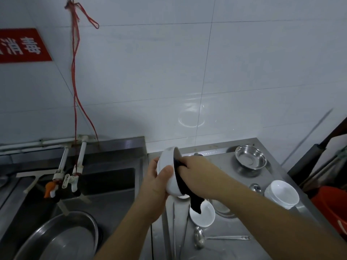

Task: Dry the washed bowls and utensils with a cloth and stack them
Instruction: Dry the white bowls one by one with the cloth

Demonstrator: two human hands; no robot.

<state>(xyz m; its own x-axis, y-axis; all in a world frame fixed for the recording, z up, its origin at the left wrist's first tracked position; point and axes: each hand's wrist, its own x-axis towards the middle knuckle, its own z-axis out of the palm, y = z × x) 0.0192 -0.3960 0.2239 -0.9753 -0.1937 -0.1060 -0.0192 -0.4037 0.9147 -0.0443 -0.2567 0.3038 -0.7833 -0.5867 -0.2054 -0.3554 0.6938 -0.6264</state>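
Your left hand point(156, 182) curls its fingers round a tilted white bowl point(169, 171) above the bench's point(234, 222) left edge; your right hand point(197, 172) pinches a dark cloth point(185, 186) inside it.

White bowls: three — one held up point(169, 171), a stack of at least two on the table point(281, 194), exact number in the stack unclear
White saucers: one point(203, 216)
Steel bowls: one point(250, 157)
Steel basins: one, in the sink point(62, 239)
Ladles: one point(200, 239)
Long steel utensils: two thin ones side by side point(174, 222), kind unclear
Dark cloths: one point(195, 200)
Taps: two point(75, 177)
Red signs: one point(22, 45)
Hands: two — left point(155, 186), right point(199, 175)
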